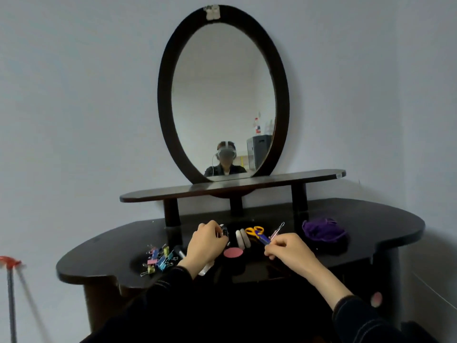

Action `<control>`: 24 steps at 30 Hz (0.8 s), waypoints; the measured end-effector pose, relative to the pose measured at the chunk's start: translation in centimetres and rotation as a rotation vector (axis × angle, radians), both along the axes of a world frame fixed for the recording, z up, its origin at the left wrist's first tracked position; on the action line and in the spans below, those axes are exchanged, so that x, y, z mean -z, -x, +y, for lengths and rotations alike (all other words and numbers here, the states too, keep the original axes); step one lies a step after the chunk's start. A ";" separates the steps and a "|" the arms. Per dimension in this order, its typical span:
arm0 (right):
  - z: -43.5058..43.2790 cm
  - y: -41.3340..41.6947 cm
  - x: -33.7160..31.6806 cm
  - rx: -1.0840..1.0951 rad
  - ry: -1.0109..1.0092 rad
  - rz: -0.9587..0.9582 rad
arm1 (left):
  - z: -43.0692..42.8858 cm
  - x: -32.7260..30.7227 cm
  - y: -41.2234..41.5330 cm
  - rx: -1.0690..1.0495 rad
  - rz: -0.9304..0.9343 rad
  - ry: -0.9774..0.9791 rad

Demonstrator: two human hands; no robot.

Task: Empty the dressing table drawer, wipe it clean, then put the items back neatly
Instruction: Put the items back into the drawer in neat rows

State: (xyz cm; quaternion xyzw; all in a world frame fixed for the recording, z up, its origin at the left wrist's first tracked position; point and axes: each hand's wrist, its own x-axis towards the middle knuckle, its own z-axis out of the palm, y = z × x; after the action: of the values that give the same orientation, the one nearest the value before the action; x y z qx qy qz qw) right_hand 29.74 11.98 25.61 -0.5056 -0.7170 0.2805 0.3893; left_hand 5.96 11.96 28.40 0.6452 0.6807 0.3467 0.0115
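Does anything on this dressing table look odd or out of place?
Pale scraps, maybe tape, stick to the top of the dark mirror frame. Coloured clips lie in a loose heap on the table at left. Nothing looks spilled.

The tabletop is glossy black. Scissors have yellow handles; the cloth is purple, the round pad pink, binder clips multicoloured.

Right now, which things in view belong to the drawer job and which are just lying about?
Job: left hand holding black clip, right hand pinching pink clip, binder clips, scissors, white pieces, pink pad, purple cloth.
Not the job: mirror, raised shelf, red-topped pole.
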 end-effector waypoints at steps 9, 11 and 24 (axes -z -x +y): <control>1.0 -0.9 0.3 -0.078 0.082 0.288 | 5.8 -0.2 -1.0 -0.151 0.056 0.341; 1.2 -1.0 0.5 -0.043 0.054 0.323 | 6.0 0.2 -1.1 -0.188 0.072 0.323; 3.2 3.5 0.5 0.257 -0.310 -0.608 | 5.4 -0.7 1.6 -0.006 -0.513 0.360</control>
State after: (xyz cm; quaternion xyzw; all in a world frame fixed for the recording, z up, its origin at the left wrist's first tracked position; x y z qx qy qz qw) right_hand 26.25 15.21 25.07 -0.5867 -0.7648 -0.0459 0.2623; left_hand 4.32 17.37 29.14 0.5222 0.7080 0.3721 0.2959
